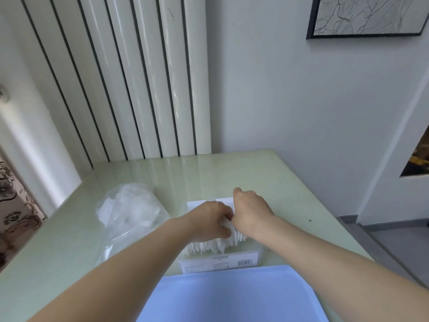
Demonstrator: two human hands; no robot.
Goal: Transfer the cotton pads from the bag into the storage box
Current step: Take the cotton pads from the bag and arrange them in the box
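A clear storage box [255, 257] with a barcode label on its near wall stands on the pale green table. A row of white cotton pads [213, 246] stands on edge inside it. My left hand [210, 219] and my right hand [249, 211] are both over the box, fingers curled down onto the pads at its middle. The fingertips are hidden among the pads. A clear plastic bag [130, 212] with more white pads lies on the table to the left of the box.
A light blue lid or tray [232, 296] lies at the table's near edge, just in front of the box. The table [290, 182] meets a ribbed white wall panel at the back and its edge drops away to the right.
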